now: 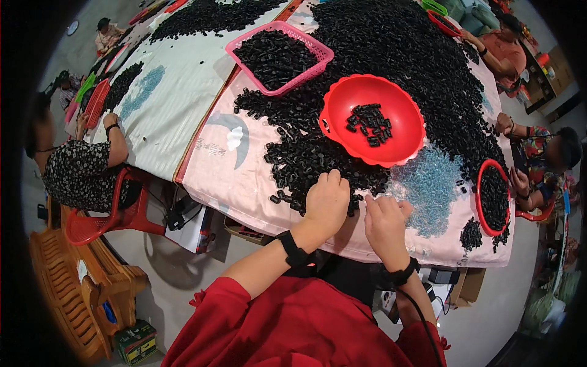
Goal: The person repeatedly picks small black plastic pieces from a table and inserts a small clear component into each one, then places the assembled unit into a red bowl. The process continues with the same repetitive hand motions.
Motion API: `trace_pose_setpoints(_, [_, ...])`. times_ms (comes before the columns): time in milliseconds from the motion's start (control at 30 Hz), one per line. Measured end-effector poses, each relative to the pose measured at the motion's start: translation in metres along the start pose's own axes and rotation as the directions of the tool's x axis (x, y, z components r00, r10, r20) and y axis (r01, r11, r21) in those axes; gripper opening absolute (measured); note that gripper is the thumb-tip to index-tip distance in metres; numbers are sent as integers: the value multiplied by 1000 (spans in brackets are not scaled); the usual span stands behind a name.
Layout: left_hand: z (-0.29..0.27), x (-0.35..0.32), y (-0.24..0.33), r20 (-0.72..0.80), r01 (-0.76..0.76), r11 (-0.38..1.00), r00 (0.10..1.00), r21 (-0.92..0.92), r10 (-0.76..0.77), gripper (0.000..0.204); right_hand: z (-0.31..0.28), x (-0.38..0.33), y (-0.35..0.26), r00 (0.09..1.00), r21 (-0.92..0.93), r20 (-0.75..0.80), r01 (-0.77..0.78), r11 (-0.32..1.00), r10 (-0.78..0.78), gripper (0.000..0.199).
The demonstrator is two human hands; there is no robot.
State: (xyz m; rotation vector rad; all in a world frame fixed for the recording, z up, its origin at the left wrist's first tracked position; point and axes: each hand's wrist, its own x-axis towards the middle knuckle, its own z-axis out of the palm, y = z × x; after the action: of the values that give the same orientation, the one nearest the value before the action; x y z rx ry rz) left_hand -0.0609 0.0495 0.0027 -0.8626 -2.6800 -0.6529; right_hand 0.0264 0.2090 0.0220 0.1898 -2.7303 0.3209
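Note:
My left hand (328, 202) is at the near edge of a heap of small black plastic cylindrical pieces (293, 162), back of the hand up and fingers curled. Whatever its fingertips hold is too small or hidden to make out. Just to the right, my right hand (386, 227) has its fingers bent and drawn together; what they pinch is hidden as well. Beside it lies a pile of small clear bluish pieces (431, 189). Beyond both hands, a red scalloped plastic bowl (400, 119) holds several black pieces (370, 124).
A pink basket (326, 55) full of black pieces stands farther back on the pink cloth (211, 165). At the right edge sits a red-rimmed tray (480, 211). People (79, 165) work at the left and right, near a red chair (140, 211) and wooden bench (73, 287).

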Motion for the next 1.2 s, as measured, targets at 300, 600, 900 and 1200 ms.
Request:
trace_pose_setpoints(300, [-14, -13, 2, 40, -71, 994, 996, -88, 74, 14, 1, -2, 4, 998, 32, 46, 42, 999, -43, 35])
trace_pose_setpoints(600, [-7, -11, 2, -2, -75, 989, 997, -129, 76, 12, 7, 8, 1, 996, -12, 60, 73, 997, -72, 40])
trace_pose_setpoints(900, [-6, -14, 2, -24, -103, 988, 995, -116, 100, 13, 9, 10, 1, 997, 2, 53, 64, 998, -64, 41])
trace_pose_setpoints(1200, [-28, -27, 4, -21, -9, 983, 1000, -184, 5, 12, 0, 11, 0, 996, 59, 61, 65, 996, -69, 44])
